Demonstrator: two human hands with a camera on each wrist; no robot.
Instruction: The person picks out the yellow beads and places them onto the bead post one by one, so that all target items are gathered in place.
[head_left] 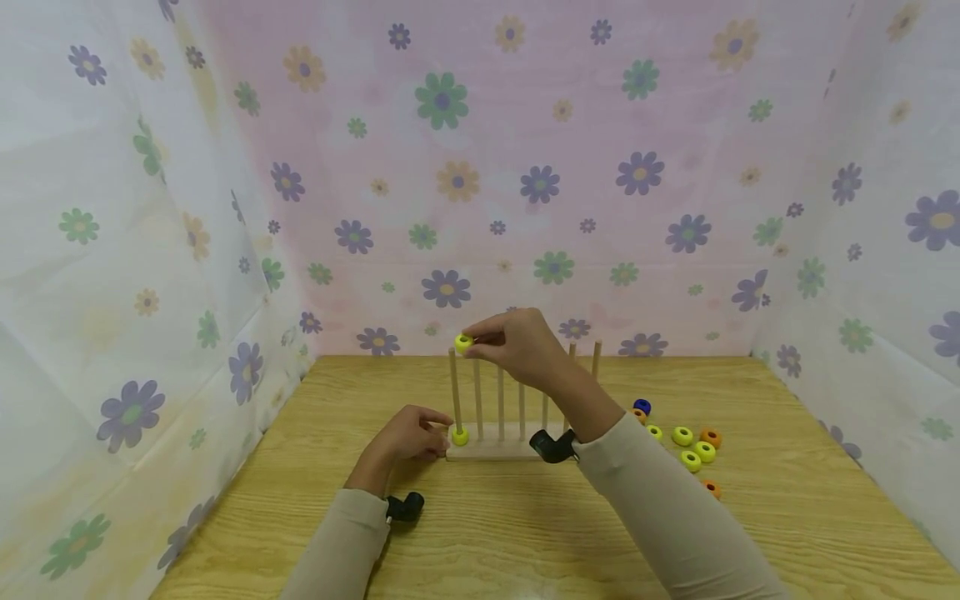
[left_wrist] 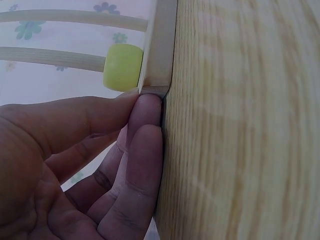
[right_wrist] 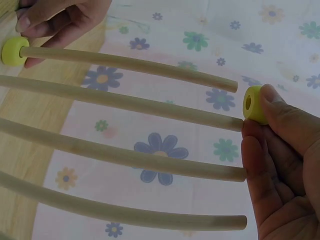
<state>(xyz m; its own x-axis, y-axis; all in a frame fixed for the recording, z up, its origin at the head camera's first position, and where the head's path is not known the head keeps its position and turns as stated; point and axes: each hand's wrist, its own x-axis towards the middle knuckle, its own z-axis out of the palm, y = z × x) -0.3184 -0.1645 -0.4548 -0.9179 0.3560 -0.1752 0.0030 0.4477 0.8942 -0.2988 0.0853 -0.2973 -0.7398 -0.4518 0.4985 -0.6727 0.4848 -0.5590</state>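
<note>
Your right hand (head_left: 517, 342) pinches a yellow ring (head_left: 463, 342) at the first peg (head_left: 454, 392) top; center its hole (left hand (head_left: 408, 435), fingers straight, braces the base (head_left: 495, 451)).

I see a wooden table (head_left: 787, 517) carrying a peg rack (head_left: 501, 451) at its centre, with loose yellow, orange and blue rings (head_left: 686, 446) scattered just to its right.

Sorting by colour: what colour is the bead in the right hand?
Yellow-green round bead, clearest in the right wrist view.

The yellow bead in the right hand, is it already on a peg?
No, the yellow bead sits just off the peg tip.
</note>
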